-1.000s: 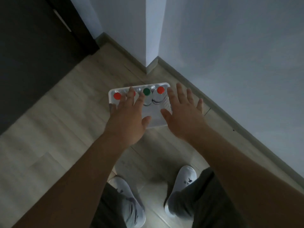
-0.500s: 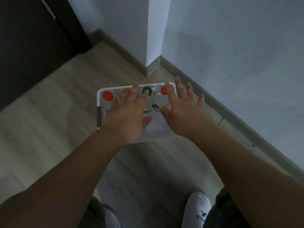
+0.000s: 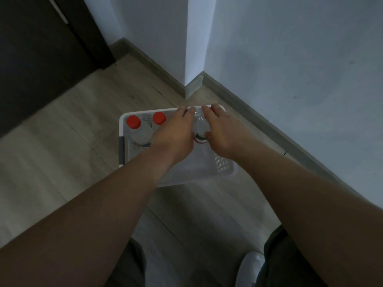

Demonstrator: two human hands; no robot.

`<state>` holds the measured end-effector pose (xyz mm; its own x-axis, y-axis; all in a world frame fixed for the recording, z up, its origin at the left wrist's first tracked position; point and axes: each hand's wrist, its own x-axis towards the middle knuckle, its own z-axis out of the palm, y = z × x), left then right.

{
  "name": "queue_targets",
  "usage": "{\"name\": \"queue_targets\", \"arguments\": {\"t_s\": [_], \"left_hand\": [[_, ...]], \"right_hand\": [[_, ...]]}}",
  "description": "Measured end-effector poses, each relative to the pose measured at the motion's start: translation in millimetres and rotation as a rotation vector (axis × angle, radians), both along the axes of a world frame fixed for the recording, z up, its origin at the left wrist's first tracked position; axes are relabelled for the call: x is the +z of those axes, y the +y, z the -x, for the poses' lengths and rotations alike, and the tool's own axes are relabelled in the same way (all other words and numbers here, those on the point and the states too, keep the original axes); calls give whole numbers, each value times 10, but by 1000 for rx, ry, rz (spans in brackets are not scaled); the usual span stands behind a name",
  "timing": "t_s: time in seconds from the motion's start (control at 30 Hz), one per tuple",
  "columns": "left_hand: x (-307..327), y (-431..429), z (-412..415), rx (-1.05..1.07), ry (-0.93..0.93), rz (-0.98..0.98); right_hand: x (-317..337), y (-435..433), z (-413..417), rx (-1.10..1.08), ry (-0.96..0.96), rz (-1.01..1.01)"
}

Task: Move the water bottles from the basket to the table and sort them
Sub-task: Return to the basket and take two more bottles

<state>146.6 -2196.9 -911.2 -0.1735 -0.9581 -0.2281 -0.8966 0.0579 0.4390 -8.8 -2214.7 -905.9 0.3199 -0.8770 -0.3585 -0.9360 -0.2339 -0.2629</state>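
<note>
1. Two red-capped water bottles (image 3: 133, 122) stand upright at the left end of the white basket (image 3: 221, 165), which sits on the floor (image 3: 62, 131).
2. One clear bottle (image 3: 200, 126) shows between the hands.
3. Both left hand (image 3: 176, 131) and right hand (image 3: 223, 133) are over the bottles with fingers curled down; I cannot tell whether they hold anything.

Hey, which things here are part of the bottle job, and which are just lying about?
Job: white basket, red-capped water bottles, left hand, right hand.
Just there: wooden floor, dark door, skirting board, white shoe.
</note>
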Motion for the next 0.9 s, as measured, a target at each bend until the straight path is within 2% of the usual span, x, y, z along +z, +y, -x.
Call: {"name": "queue_targets", "arguments": {"t_s": [0.27, 0.4, 0.67, 0.8, 0.9], "left_hand": [[-47, 25, 22, 11, -1, 51], [-33, 99, -46, 27, 43, 17], [160, 398, -337, 15, 36, -30], [121, 485, -508, 21, 45, -89], [89, 524, -597, 29, 48, -84]], "right_hand": [[-98, 101, 146, -24, -8, 83], [-34, 122, 148, -55, -70, 59], [58, 278, 50, 79, -102, -17], [14, 353, -72, 70, -199, -114], [-25, 377, -150, 94, -208, -91]]}}
